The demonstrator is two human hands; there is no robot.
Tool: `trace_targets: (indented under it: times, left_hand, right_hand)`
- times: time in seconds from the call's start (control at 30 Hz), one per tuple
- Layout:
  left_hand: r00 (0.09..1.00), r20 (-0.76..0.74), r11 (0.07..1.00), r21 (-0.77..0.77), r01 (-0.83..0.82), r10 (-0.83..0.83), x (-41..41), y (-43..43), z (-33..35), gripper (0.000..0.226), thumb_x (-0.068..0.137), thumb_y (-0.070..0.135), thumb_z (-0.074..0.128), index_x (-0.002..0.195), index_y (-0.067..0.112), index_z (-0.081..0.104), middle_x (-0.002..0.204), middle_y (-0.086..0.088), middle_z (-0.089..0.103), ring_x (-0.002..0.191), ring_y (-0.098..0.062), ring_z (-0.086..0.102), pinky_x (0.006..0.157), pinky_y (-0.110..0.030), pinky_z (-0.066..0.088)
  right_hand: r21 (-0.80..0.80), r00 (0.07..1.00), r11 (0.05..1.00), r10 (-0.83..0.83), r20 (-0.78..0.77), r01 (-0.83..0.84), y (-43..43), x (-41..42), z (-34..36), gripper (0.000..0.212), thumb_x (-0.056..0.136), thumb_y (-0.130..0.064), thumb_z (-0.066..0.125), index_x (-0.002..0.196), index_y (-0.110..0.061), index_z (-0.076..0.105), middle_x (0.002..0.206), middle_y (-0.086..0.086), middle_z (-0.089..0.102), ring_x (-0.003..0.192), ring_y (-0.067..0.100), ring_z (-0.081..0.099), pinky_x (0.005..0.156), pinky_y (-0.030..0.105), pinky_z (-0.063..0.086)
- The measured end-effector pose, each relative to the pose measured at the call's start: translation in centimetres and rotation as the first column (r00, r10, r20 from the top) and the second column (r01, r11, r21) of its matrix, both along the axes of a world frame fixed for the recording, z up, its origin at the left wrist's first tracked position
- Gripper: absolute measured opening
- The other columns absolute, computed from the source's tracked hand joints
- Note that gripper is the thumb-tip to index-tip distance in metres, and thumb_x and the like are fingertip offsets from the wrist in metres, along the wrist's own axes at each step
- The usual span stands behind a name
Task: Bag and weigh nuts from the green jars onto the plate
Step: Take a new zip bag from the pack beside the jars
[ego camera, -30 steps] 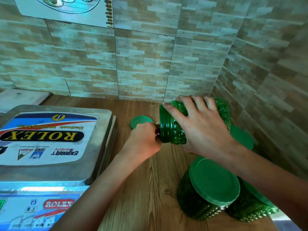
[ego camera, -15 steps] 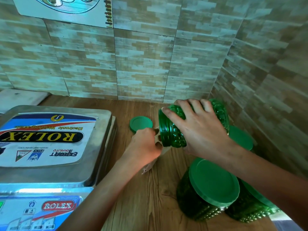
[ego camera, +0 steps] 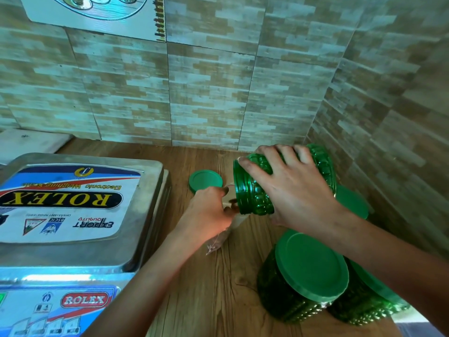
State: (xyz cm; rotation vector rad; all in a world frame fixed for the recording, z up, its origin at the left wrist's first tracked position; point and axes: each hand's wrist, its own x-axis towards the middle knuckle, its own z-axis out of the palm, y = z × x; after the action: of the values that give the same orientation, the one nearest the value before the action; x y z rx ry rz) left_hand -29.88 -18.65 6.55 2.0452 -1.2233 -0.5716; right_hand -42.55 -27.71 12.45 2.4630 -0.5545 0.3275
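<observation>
open green jar (ego camera: 255, 188) tipped sideways over the wooden table (ego camera: 206, 288), right hand (ego camera: 298, 193) curled over it. its mouth meets a clear bag (ego camera: 223, 237) pinched by the left hand (ego camera: 209, 212), brown nuts (ego camera: 234, 206) at the rim. loose lid (ego camera: 205, 180) behind, lidded jars (ego camera: 286, 295) nearer.

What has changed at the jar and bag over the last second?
The clear bag now trails below the left hand toward the table; a second ago none of it showed there. The right hand still grips the tipped jar, mouth at the bag, which the left hand still pinches. Loose lid, scale and lidded jars have not moved.
</observation>
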Motion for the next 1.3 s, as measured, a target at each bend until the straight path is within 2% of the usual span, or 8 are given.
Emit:
trace_targets:
  times: [0.23, 0.3, 0.5, 0.9, 1.03, 1.1, 1.2, 1.3]
  left_hand:
    - [1.0, 0.003, 1.0, 0.001, 0.002, -0.002, 0.3, -0.1, -0.2, 0.06, 0.085, 0.008, 0.061, 0.14, 0.013, 0.038, 0.09, -0.006, 0.069, 0.065, -0.012, 0.068, 0.07, -0.027, 0.057]
    - [1.0, 0.002, 1.0, -0.003, -0.001, 0.001, 0.3, -0.1, -0.3, 0.059, 0.085, 0.008, 0.06, 0.14, 0.013, 0.039, 0.097, -0.008, 0.068, 0.064, -0.008, 0.067, 0.068, -0.023, 0.056]
    - [1.0, -0.025, 1.0, 0.002, -0.005, 0.005, 0.3, -0.2, -0.4, 0.058, 0.086, 0.008, 0.059, 0.14, 0.015, 0.037, 0.099, -0.008, 0.067, 0.063, -0.008, 0.067, 0.059, -0.017, 0.054]
    - [1.0, -0.028, 1.0, 0.011, 0.005, -0.004, 0.6, -0.2, -0.3, 0.052, 0.087, 0.007, 0.058, 0.136, 0.013, 0.043, 0.091, -0.003, 0.066, 0.068, -0.008, 0.066, 0.063, -0.019, 0.054]
    - [1.0, -0.021, 1.0, 0.004, 0.01, -0.01, 0.7, -0.1, -0.3, 0.046, 0.088, 0.008, 0.057, 0.132, 0.013, 0.046, 0.084, 0.0, 0.066, 0.066, -0.007, 0.066, 0.055, -0.013, 0.051]
    - [1.0, -0.008, 1.0, 0.001, 0.016, -0.016, 0.8, -0.1, -0.5, 0.046, 0.088, 0.009, 0.058, 0.133, 0.013, 0.046, 0.086, -0.001, 0.067, 0.067, -0.007, 0.066, 0.057, -0.014, 0.052]
    - [1.0, -0.011, 1.0, -0.011, 0.021, -0.021, 0.9, 0.0, -0.6, 0.046, 0.088, 0.008, 0.057, 0.133, 0.012, 0.046, 0.092, -0.003, 0.067, 0.07, -0.008, 0.066, 0.063, -0.018, 0.054]
    - [0.999, 0.03, 1.0, -0.018, 0.025, -0.024, 1.1, 0.1, -0.9, 0.05, 0.09, 0.014, 0.056, 0.138, 0.015, 0.04, 0.096, -0.004, 0.067, 0.068, -0.007, 0.066, 0.06, -0.017, 0.054]
  right_hand:
    - [-0.008, 1.0, 1.0, 0.011, 0.003, -0.011, 0.0, 0.1, 0.1, 0.113, 0.025, -0.023, 0.093, 0.13, -0.015, 0.05, 0.122, 0.022, 0.056, 0.107, 0.039, 0.055, 0.093, 0.052, 0.041]
    - [-0.006, 1.0, 1.0, 0.012, 0.004, -0.012, 0.1, 0.1, 0.2, 0.114, 0.024, -0.022, 0.093, 0.129, -0.015, 0.05, 0.121, 0.022, 0.056, 0.107, 0.039, 0.055, 0.093, 0.052, 0.041]
    - [-0.003, 1.0, 1.0, 0.015, 0.005, -0.015, 0.2, 0.2, 0.2, 0.113, 0.024, -0.022, 0.093, 0.129, -0.015, 0.052, 0.121, 0.022, 0.057, 0.106, 0.039, 0.056, 0.092, 0.053, 0.042]
    - [0.01, 0.999, 1.0, -0.029, -0.02, 0.029, 0.0, 0.2, 0.4, 0.112, 0.029, -0.03, 0.094, 0.131, -0.018, 0.049, 0.12, 0.02, 0.057, 0.106, 0.037, 0.055, 0.093, 0.05, 0.041]
    - [0.015, 0.999, 0.999, -0.034, -0.015, 0.035, 0.0, 0.2, 0.3, 0.113, 0.027, -0.03, 0.094, 0.13, -0.017, 0.05, 0.12, 0.02, 0.057, 0.106, 0.036, 0.055, 0.092, 0.05, 0.042]
    - [0.025, 0.999, 0.999, -0.04, -0.012, 0.04, 0.0, 0.2, 0.4, 0.115, 0.025, -0.029, 0.094, 0.131, -0.016, 0.05, 0.12, 0.02, 0.057, 0.106, 0.037, 0.055, 0.092, 0.05, 0.042]
    - [0.085, 0.994, 0.993, -0.077, -0.072, 0.083, 0.2, 0.2, 1.0, 0.12, 0.029, -0.037, 0.093, 0.137, -0.017, 0.042, 0.129, 0.018, 0.051, 0.114, 0.035, 0.05, 0.097, 0.05, 0.036]
    - [0.182, 0.987, 0.977, -0.082, -0.14, 0.107, 0.0, 0.1, 1.4, 0.123, 0.048, -0.047, 0.087, 0.147, -0.022, 0.017, 0.145, 0.011, 0.029, 0.13, 0.03, 0.031, 0.109, 0.047, 0.021]
